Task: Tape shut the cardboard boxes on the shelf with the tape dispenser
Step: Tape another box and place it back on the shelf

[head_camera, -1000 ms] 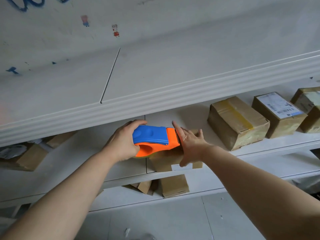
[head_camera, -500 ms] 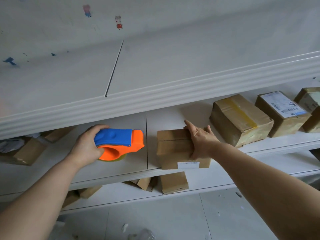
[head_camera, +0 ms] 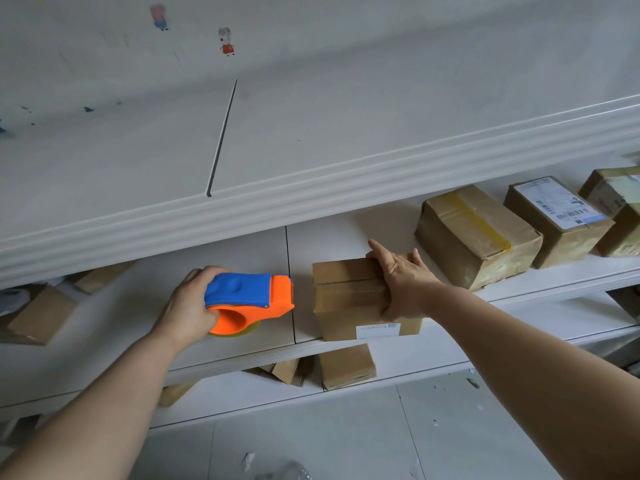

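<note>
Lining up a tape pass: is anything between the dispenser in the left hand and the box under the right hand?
Nothing visible. Only bare shelf lies between the tape dispenser in the left hand and the box; the right hand rests on its right end.

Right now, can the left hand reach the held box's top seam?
Likely yes: left hand with tape dispenser is beside the box, nothing between; right hand covers only its right end.
</note>
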